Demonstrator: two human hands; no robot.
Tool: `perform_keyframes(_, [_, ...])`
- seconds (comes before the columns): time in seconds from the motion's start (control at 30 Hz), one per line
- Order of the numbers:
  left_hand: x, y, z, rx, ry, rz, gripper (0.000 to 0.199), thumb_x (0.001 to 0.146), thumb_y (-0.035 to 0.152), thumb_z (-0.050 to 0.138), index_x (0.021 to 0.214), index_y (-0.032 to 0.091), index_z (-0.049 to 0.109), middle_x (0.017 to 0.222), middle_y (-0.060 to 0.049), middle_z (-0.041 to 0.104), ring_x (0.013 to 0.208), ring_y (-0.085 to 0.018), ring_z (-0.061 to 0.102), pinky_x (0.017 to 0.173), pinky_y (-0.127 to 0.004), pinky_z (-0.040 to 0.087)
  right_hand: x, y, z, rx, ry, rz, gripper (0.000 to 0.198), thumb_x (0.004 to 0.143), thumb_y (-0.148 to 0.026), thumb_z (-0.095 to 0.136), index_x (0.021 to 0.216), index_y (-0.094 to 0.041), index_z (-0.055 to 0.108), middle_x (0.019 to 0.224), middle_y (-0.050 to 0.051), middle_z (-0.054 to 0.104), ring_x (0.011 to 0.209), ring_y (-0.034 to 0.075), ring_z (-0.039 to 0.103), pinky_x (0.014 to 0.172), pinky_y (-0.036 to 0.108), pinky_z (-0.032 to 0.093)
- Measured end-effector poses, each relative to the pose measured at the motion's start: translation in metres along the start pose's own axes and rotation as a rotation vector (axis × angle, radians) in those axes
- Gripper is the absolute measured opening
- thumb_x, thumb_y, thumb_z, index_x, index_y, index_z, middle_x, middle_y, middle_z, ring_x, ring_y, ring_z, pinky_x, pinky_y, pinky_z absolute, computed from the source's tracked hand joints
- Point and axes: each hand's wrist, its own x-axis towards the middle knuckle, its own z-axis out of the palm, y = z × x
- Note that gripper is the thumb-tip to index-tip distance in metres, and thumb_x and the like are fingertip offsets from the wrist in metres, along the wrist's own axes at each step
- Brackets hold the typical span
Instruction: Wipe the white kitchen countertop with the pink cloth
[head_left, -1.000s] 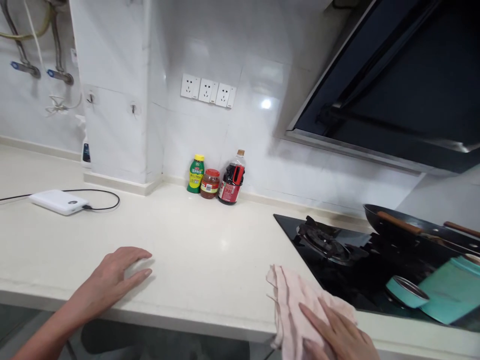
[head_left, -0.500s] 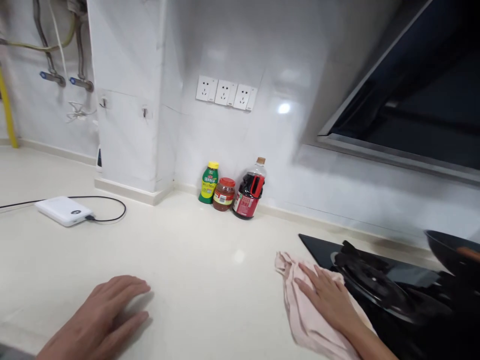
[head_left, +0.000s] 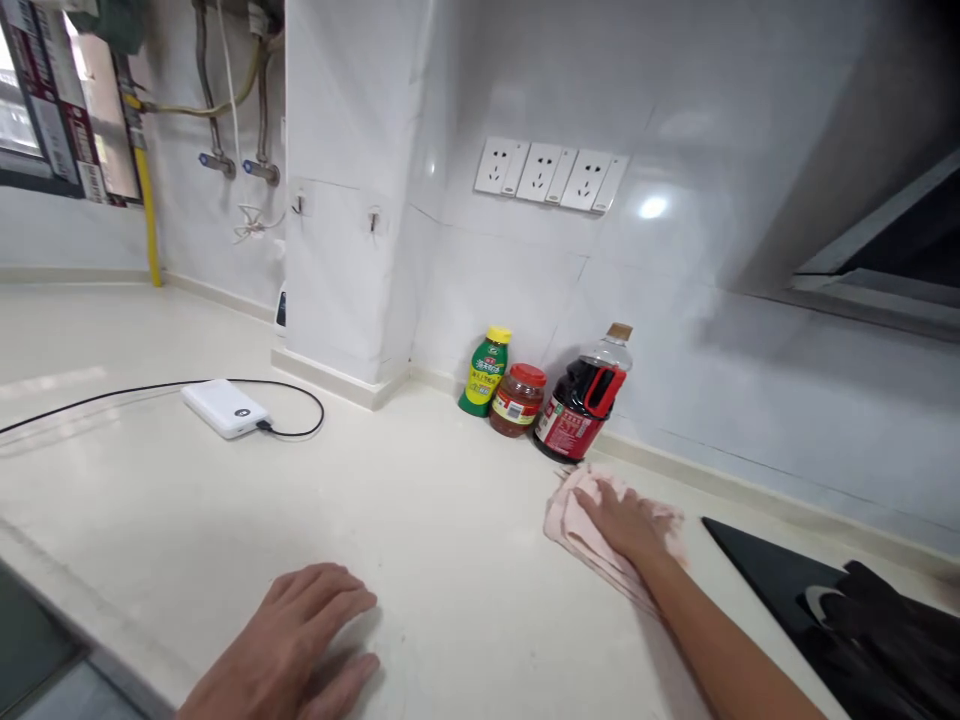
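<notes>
My right hand (head_left: 626, 520) presses flat on a pale pink cloth (head_left: 571, 522) lying on the cream countertop (head_left: 420, 500), close in front of a dark soy sauce bottle (head_left: 583, 405). My left hand (head_left: 296, 650) rests palm down on the counter near its front edge, fingers spread, holding nothing. Beside the soy sauce stand a red-lidded jar (head_left: 517, 400) and a green bottle with a yellow cap (head_left: 486, 372), all against the tiled wall.
A black gas hob (head_left: 840, 620) lies at the lower right. A white power bank (head_left: 223, 408) with a black cable (head_left: 112, 392) sits on the counter at left. Three wall sockets (head_left: 551, 175) hang above the bottles. Pipes and valves (head_left: 225, 150) run at upper left.
My right hand has slid the pink cloth away from the counter's front edge, back toward the wall and the soy sauce bottle. The view has swung left; my left hand stays flat on the counter.
</notes>
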Motion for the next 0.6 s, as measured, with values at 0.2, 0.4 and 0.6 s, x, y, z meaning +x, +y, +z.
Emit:
perform_keyframes(0.2, [-0.002,0.006,0.0,-0.08,0.042,0.005,0.033,0.088,0.018,0.064,0.119,0.026,0.057,0.111,-0.003,0.067,0.105,-0.022,0.061,0.089,-0.035,0.054,-0.03,-0.092,-0.009,0.021,-0.051,-0.098,0.084,0.091,-0.078,0.02,0.156,-0.024,0.026,0.158,0.024,0.024,0.146,0.045,0.021,0.115,0.063,0.016])
perform_keyframes(0.4, [-0.002,0.011,-0.004,-0.12,0.047,-0.043,0.028,0.085,0.016,0.065,0.112,0.023,0.06,0.111,-0.007,0.065,0.102,-0.025,0.06,0.086,-0.04,0.054,-0.031,-0.173,-0.022,0.065,-0.083,-0.186,0.084,0.092,-0.08,0.025,0.155,-0.024,0.025,0.161,0.018,0.022,0.148,0.041,0.019,0.118,0.064,0.013])
perform_keyframes(0.6, [-0.005,0.007,0.0,-0.102,0.14,-0.06,0.023,0.085,0.015,0.064,0.107,0.02,0.06,0.109,-0.01,0.065,0.101,-0.026,0.062,0.085,-0.044,0.054,-0.032,-0.268,-0.036,0.123,-0.098,-0.379,0.078,0.095,-0.075,0.034,0.155,-0.025,0.028,0.162,0.012,0.021,0.149,0.036,0.019,0.12,0.063,0.009])
